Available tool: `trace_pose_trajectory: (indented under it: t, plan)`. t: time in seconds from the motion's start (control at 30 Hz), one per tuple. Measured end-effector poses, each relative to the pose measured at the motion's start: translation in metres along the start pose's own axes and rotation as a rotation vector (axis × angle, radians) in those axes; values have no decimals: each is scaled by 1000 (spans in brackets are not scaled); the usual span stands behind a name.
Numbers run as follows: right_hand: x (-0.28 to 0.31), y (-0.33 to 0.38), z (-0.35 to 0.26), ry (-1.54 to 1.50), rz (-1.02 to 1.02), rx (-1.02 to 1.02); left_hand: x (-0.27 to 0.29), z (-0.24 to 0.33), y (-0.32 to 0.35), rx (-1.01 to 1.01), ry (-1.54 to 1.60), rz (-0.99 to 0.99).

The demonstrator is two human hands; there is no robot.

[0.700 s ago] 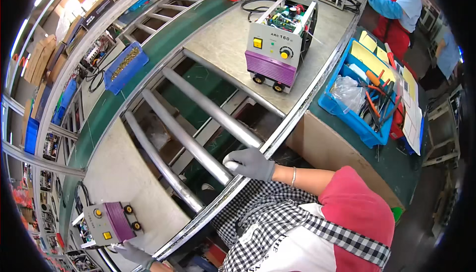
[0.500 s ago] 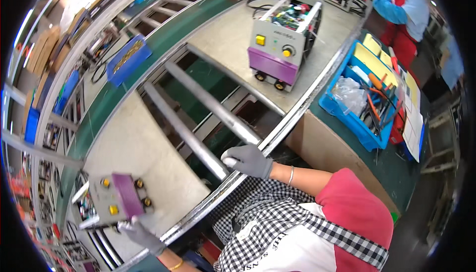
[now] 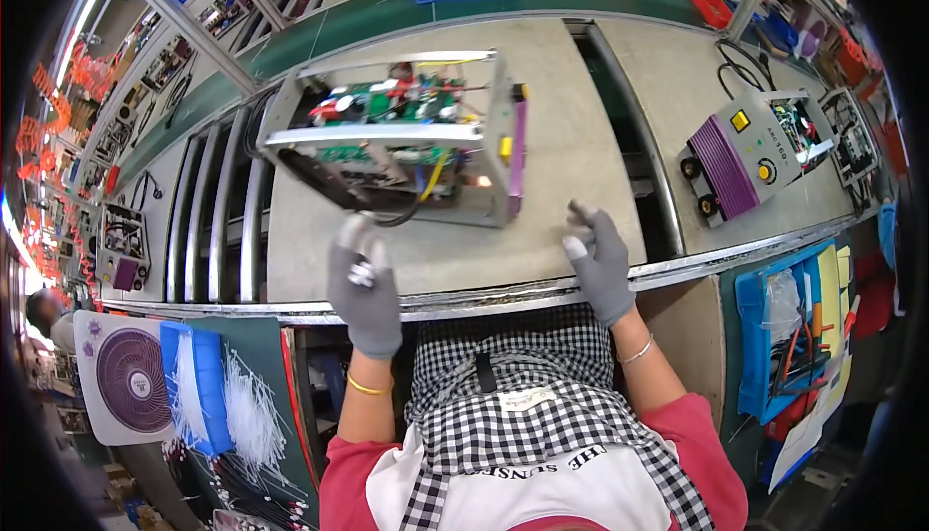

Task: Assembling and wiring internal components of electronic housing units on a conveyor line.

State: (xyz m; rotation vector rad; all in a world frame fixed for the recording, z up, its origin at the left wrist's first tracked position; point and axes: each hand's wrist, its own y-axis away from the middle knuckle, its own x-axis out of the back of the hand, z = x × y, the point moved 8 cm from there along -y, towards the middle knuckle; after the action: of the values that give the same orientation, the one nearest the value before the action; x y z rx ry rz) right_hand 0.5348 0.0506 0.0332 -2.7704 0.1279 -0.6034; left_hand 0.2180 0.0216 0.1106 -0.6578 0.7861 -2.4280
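An open metal-framed machine chassis [image 3: 406, 139] with green circuit boards and a purple end panel lies on its side on the grey worktable [image 3: 581, 95] straight ahead of me. My left hand [image 3: 366, 289], in a grey glove, reaches up at the chassis's near left corner, fingers extended by a black cable [image 3: 339, 192] that loops out of it. My right hand [image 3: 602, 262], also gloved, hovers with fingers spread over the table's near edge, just right of the chassis and holding nothing.
A second grey unit with a purple front and wheels [image 3: 750, 149] stands at the right. Metal rollers [image 3: 218, 212] lie left of the table. A blue bin of white ties [image 3: 198, 391] and a purple fan cover [image 3: 131, 376] sit lower left; a blue tool tray [image 3: 789, 337] sits lower right.
The view has swung round. The unit my left hand was pulling in from the left now lies in front of me, and my right hand has left the table rail.
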Motion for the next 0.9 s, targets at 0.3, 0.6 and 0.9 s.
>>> trace_pose_trajectory:
  t: [0.3, 0.6, 0.9]
  plan:
    - [-2, -39, -5, 161, 209, -32, -34, -91, -49, 126, -252, -186]
    - [14, -41, -13, 477, 219, 136, -51, -100, -49, 102, -454, -212]
    - [-77, 11, -46, 318, -267, 186, -3, -41, -20, 191, -371, -271]
